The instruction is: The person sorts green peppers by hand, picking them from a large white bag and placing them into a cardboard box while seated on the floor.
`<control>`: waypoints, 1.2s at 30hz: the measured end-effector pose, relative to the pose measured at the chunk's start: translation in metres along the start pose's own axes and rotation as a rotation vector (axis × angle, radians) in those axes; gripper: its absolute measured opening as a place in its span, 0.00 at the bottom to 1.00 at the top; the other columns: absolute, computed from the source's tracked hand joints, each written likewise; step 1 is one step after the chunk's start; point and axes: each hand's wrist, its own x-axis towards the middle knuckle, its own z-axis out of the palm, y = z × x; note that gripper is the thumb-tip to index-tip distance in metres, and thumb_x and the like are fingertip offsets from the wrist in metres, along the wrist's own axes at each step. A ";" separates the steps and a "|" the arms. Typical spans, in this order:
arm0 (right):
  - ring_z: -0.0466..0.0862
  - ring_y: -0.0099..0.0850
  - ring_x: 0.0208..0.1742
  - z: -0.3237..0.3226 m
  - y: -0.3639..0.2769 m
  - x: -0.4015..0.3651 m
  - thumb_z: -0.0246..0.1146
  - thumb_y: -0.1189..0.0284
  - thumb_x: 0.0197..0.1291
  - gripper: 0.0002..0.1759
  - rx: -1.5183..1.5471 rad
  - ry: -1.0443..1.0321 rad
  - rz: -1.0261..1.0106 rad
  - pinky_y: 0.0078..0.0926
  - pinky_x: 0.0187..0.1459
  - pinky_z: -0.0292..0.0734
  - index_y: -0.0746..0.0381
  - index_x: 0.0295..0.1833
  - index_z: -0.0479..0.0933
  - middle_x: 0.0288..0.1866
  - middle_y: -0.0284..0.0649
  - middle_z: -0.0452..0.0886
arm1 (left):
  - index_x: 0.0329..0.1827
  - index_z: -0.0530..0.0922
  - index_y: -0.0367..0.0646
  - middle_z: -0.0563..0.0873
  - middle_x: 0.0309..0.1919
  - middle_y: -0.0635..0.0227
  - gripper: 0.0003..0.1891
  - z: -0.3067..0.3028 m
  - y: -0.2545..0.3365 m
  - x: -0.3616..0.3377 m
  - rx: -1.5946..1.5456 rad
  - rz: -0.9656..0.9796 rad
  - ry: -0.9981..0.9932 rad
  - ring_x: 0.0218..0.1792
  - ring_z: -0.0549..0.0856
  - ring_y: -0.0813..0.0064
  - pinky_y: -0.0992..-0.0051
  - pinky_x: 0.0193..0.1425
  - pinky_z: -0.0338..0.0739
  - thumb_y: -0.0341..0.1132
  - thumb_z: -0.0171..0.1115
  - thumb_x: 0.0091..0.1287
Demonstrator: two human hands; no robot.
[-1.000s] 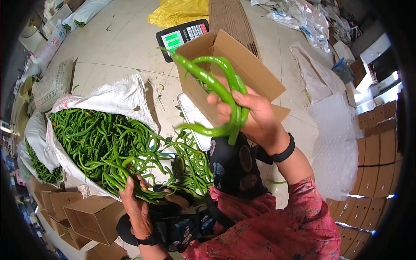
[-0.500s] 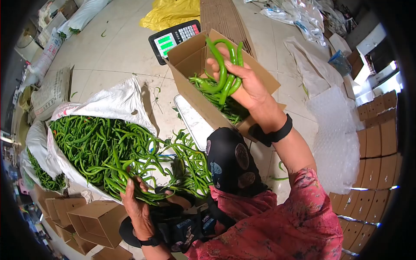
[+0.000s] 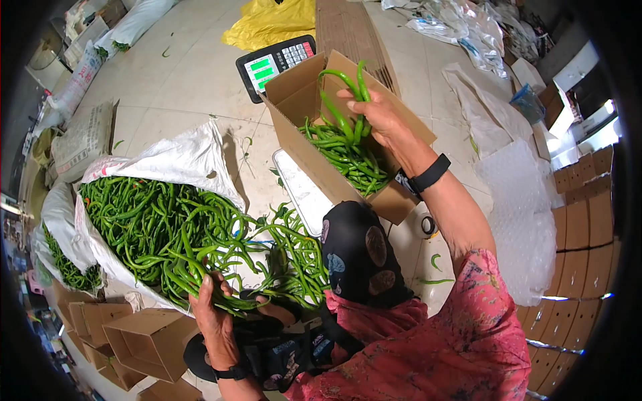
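Observation:
Several long green peppers (image 3: 341, 115) are gripped in my right hand (image 3: 380, 115), whose fingers curl round them above the open cardboard box (image 3: 287, 130). More green peppers (image 3: 358, 166) lie inside that box. My left hand (image 3: 212, 304) is closed on a bunch of green peppers (image 3: 184, 277) at the lower edge of the open white sack (image 3: 180, 160). Green peppers (image 3: 147, 214) fill the sack and spill out to its right as a loose pile (image 3: 297, 250).
Beyond the box are a scale display (image 3: 264, 69), flattened cardboard (image 3: 354, 33) and a yellow bag (image 3: 267, 27). Empty cartons (image 3: 144, 341) stand lower left. Bubble wrap (image 3: 518, 214) and stacked boxes (image 3: 578, 247) are at the right. A tape roll (image 3: 428, 225) lies near my right forearm.
My right hand has moved lower toward the far side of the box, and its peppers have shifted in the grip. More of the peppers inside the box show. My left hand has barely moved.

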 end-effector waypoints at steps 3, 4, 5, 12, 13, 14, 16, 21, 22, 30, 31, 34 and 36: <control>0.83 0.33 0.46 -0.016 0.020 0.022 0.58 0.77 0.66 0.21 -0.062 0.108 -0.163 0.28 0.47 0.82 0.69 0.64 0.71 0.50 0.45 0.80 | 0.68 0.66 0.35 0.79 0.36 0.61 0.26 0.001 0.000 -0.001 0.015 0.006 0.025 0.30 0.78 0.75 0.79 0.31 0.74 0.33 0.62 0.69; 0.84 0.33 0.49 -0.009 0.010 0.012 0.61 0.72 0.68 0.23 -0.020 0.101 -0.098 0.26 0.49 0.81 0.68 0.65 0.71 0.49 0.43 0.80 | 0.67 0.67 0.35 0.79 0.36 0.61 0.25 0.002 0.001 -0.001 0.009 -0.004 0.041 0.30 0.78 0.75 0.79 0.32 0.75 0.34 0.62 0.69; 0.84 0.33 0.49 -0.001 0.002 -0.001 0.61 0.72 0.68 0.23 -0.021 0.095 -0.096 0.26 0.49 0.81 0.68 0.65 0.71 0.49 0.43 0.80 | 0.67 0.67 0.35 0.79 0.36 0.61 0.25 0.001 0.002 0.000 0.006 -0.002 0.047 0.30 0.78 0.75 0.79 0.32 0.75 0.34 0.62 0.69; 0.85 0.34 0.49 0.049 -0.044 -0.120 0.59 0.59 0.71 0.31 -0.090 -0.544 0.080 0.28 0.48 0.82 0.71 0.69 0.65 0.59 0.52 0.79 | 0.67 0.67 0.34 0.80 0.36 0.60 0.25 -0.002 0.002 -0.001 -0.009 0.008 0.016 0.30 0.78 0.74 0.77 0.32 0.75 0.33 0.61 0.70; 0.85 0.34 0.49 0.044 -0.044 -0.115 0.59 0.59 0.71 0.31 -0.091 -0.546 0.080 0.28 0.48 0.82 0.71 0.69 0.65 0.59 0.52 0.79 | 0.67 0.67 0.34 0.80 0.36 0.60 0.25 -0.003 0.002 -0.002 -0.016 0.007 0.014 0.30 0.78 0.74 0.77 0.32 0.75 0.33 0.61 0.70; 0.85 0.33 0.46 0.035 -0.044 -0.104 0.58 0.57 0.71 0.31 -0.155 -0.421 0.041 0.26 0.44 0.82 0.71 0.68 0.66 0.57 0.52 0.81 | 0.67 0.67 0.34 0.80 0.36 0.60 0.25 -0.004 0.002 -0.002 -0.017 0.005 0.015 0.30 0.78 0.74 0.77 0.32 0.75 0.33 0.61 0.70; 0.83 0.27 0.36 0.018 -0.047 -0.080 0.58 0.58 0.71 0.28 -0.256 -0.157 -0.022 0.21 0.31 0.79 0.70 0.65 0.69 0.49 0.50 0.85 | 0.67 0.67 0.34 0.80 0.37 0.59 0.25 -0.007 0.002 -0.002 -0.011 0.013 0.005 0.30 0.78 0.74 0.77 0.32 0.75 0.33 0.61 0.70; 0.78 0.21 0.32 -0.010 -0.016 -0.012 0.60 0.61 0.70 0.26 -0.285 -0.058 -0.057 0.18 0.34 0.76 0.70 0.63 0.72 0.41 0.41 0.83 | 0.70 0.68 0.40 0.81 0.38 0.64 0.24 -0.007 0.001 -0.003 -0.043 -0.017 -0.031 0.31 0.78 0.77 0.80 0.33 0.74 0.34 0.59 0.73; 0.81 0.26 0.43 -0.012 -0.007 -0.001 0.61 0.55 0.68 0.31 -0.570 -0.095 -0.240 0.24 0.46 0.78 0.70 0.64 0.71 0.48 0.44 0.82 | 0.70 0.68 0.40 0.81 0.39 0.64 0.24 -0.009 -0.002 -0.001 -0.042 -0.027 -0.043 0.31 0.78 0.77 0.79 0.33 0.74 0.34 0.59 0.73; 0.81 0.31 0.59 0.095 -0.013 -0.107 0.63 0.58 0.65 0.29 -0.427 -0.616 -0.072 0.31 0.59 0.75 0.70 0.63 0.74 0.59 0.46 0.81 | 0.72 0.62 0.37 0.80 0.35 0.59 0.32 -0.012 0.004 0.000 -0.164 -0.005 -0.282 0.30 0.77 0.72 0.73 0.36 0.73 0.41 0.62 0.69; 0.81 0.32 0.61 0.110 0.001 -0.123 0.63 0.60 0.66 0.27 -0.283 -0.713 0.014 0.31 0.59 0.75 0.68 0.62 0.75 0.59 0.47 0.81 | 0.72 0.62 0.37 0.80 0.37 0.58 0.33 -0.011 0.004 0.001 -0.201 -0.014 -0.313 0.30 0.77 0.72 0.73 0.36 0.73 0.42 0.62 0.69; 0.81 0.30 0.59 0.152 0.042 -0.159 0.63 0.68 0.68 0.22 -0.388 -0.900 0.024 0.29 0.60 0.75 0.69 0.62 0.74 0.57 0.46 0.82 | 0.74 0.58 0.33 0.81 0.54 0.42 0.31 -0.021 0.001 0.003 -0.437 -0.090 -0.370 0.49 0.86 0.56 0.64 0.50 0.86 0.35 0.57 0.72; 0.82 0.27 0.50 0.177 0.092 -0.171 0.64 0.69 0.67 0.20 -0.281 -0.997 0.043 0.26 0.53 0.76 0.71 0.59 0.74 0.48 0.44 0.83 | 0.75 0.57 0.33 0.76 0.61 0.38 0.30 -0.021 0.003 0.004 -0.502 -0.104 -0.418 0.57 0.83 0.50 0.58 0.60 0.83 0.35 0.55 0.74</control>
